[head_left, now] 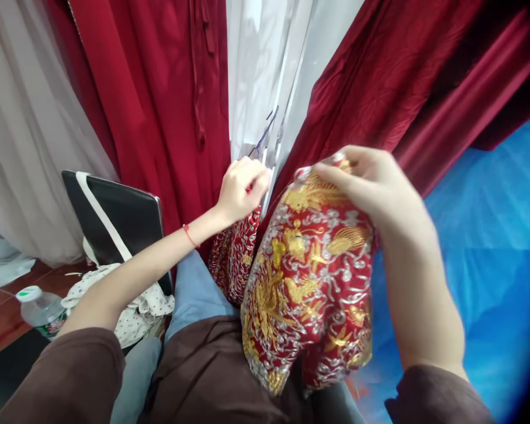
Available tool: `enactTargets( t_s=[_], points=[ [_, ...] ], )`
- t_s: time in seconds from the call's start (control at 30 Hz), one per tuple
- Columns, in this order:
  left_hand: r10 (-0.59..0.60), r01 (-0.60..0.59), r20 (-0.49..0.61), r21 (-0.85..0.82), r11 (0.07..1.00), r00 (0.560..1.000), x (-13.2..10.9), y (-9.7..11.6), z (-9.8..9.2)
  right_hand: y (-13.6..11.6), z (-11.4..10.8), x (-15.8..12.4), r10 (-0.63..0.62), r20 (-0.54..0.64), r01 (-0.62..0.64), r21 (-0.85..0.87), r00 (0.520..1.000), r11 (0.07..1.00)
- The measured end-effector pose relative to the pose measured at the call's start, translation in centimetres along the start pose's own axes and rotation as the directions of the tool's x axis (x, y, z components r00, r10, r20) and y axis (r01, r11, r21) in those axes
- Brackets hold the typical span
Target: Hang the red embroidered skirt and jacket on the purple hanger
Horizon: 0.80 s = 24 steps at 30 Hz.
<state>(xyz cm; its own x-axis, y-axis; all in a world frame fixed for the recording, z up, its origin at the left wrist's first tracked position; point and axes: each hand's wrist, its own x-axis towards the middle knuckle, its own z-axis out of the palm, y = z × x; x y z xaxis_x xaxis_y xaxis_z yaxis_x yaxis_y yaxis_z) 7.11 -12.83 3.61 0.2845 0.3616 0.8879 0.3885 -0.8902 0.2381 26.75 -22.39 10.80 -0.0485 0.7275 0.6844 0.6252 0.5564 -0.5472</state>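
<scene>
On the lap, head view: the embroidered cloth, red with gold and silver figures, hangs from both hands down over the person's thighs.
Left hand: closed in a tight pinch on the upper edge of the cloth's narrower fold. A dark thread rises just above it. Whether the fingers also hold a needle cannot be told.
Right hand: fingers curled, with thumb and fingertips nipping the top edge of the wider fold.
Step in hand: it looks like work along the top edge, stretched between the two pinches.
Next move calls for: an even pull from both hands so the edge stays flat, and fine fingertip control on the left.
Long axis: it runs from the held edge downward, with the free end pointing at the lap.
Around: red drape, white cloth, blue sheet, black bag, bottle.
</scene>
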Motion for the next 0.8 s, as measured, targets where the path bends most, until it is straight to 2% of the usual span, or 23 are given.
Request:
enactTargets(
  t_s=[0.03,0.1,0.13,0.2,0.3,0.37,0.43,0.57,0.6,0.63,0.67,0.73,0.77,0.8],
  points=[
    [0.010,-0.009,0.072,-0.014,1.000,0.997,-0.6,2.1,-0.9,0.2,1.0,0.1,-0.003,0.034,0.002,0.034,0.999,0.999],
    [-0.018,0.039,0.286,-0.067,0.997,0.958,-1.7,5.7,-2.5,0.2,2.6,0.2,0.020,0.111,-0.034,0.129,0.994,0.991],
    [-0.069,0.098,0.337,-0.071,0.993,0.939,-2.1,7.0,-3.3,0.1,3.3,0.2,0.020,0.157,-0.049,0.182,0.987,0.982],
    [-0.187,0.220,0.373,-0.048,0.974,0.909,-2.3,8.4,-4.5,-0.5,4.2,0.1,0.019,0.289,-0.104,0.281,0.957,0.954],
    [-0.313,0.319,0.344,0.040,0.947,0.885,-1.6,8.1,-5.5,-1.7,4.7,-0.4,0.033,0.473,-0.236,0.377,0.881,0.895],
    [-0.360,0.348,0.336,0.098,0.932,0.871,-0.7,7.3,-5.9,-2.3,4.8,-0.9,0.056,0.539,-0.317,0.405,0.841,0.858],
    [-0.376,0.364,0.386,0.107,0.925,0.842,0.0,6.5,-6.2,-2.7,4.6,-1.3,0.068,0.601,-0.383,0.413,0.796,0.826],
    [-0.317,0.361,0.539,0.026,0.932,0.781,0.3,5.5,-7.0,-2.4,4.3,-1.3,0.016,0.715,-0.460,0.433,0.699,0.775],
    [-0.297,0.358,0.555,-0.001,0.934,0.777,0.1,5.4,-7.3,-2.2,4.4,-0.9,0.003,0.719,-0.450,0.432,0.695,0.782],
    [-0.270,0.354,0.572,-0.038,0.935,0.774,-0.1,5.4,-7.7,-1.8,4.6,-0.5,-0.005,0.700,-0.413,0.427,0.714,0.805],
    [-0.232,0.350,0.595,-0.089,0.933,0.769,-0.3,5.5,-8.0,-1.4,4.9,0.1,-0.015,0.653,-0.343,0.417,0.757,0.842],
    [-0.129,0.339,0.642,-0.216,0.916,0.756,-0.6,5.9,-8.7,-0.4,6.1,1.3,-0.079,0.495,-0.117,0.354,0.866,0.928],
    [-0.079,0.332,0.654,-0.272,0.904,0.752,-0.6,6.1,-9.1,0.1,6.8,1.9,-0.145,0.420,0.016,0.295,0.896,0.955],
    [-0.042,0.322,0.658,-0.312,0.894,0.752,-0.4,6.2,-9.5,0.7,7.7,2.3,-0.216,0.382,0.136,0.225,0.899,0.965]
  ],
)
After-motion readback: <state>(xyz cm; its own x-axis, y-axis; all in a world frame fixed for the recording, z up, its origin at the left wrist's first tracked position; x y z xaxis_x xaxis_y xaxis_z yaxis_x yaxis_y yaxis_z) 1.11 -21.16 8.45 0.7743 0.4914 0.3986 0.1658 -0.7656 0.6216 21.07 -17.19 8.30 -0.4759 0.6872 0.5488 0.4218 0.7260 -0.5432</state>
